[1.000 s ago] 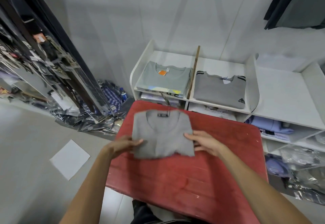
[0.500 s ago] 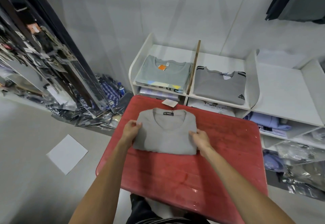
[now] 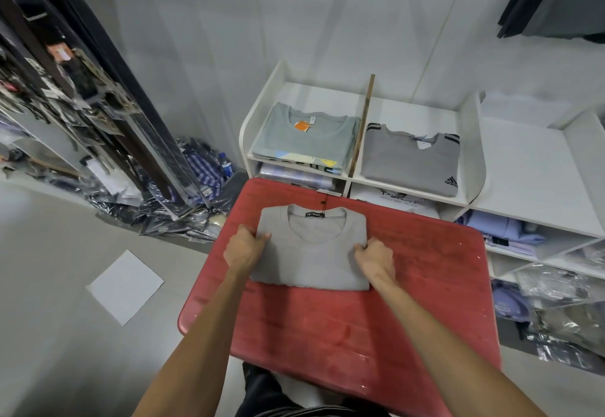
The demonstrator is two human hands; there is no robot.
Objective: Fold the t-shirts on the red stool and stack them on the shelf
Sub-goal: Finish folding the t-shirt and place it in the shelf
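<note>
White walls back a low white shelf (image 3: 471,141) standing just behind a red stool (image 3: 376,328), whose flat top fills the middle of the view. On the far half of that top lies a folded grey t-shirt (image 3: 314,253), collar away from the person, with a dark neck label and a tag (image 3: 325,191) on a string lying off past the collar near the stool's far edge. The left hand (image 3: 244,248) grips the shirt's left edge, thumb on top of the cloth and fingers curled under it. The right hand (image 3: 375,257) grips the right edge in the same way, fingers bunched on the fabric. Both forearms reach in from the bottom of the view, over the stool's near half. On the shelf's upper level, the left compartment holds a pale green-grey shirt (image 3: 304,138) with an orange tag (image 3: 302,126) at its collar, lying on a small stack; the next compartment, past a thin wooden divider (image 3: 361,125), holds a grey shirt with black shoulder stripes (image 3: 412,161). Lower compartments carry more folded clothes and bagged items, too cramped to tell apart. To the left, a dark rack (image 3: 98,89) leans with packaged goods, plastic bags (image 3: 183,207) heaped at its foot on the floor, and a white sheet (image 3: 124,285) lies flat well apart from the stool.
</note>
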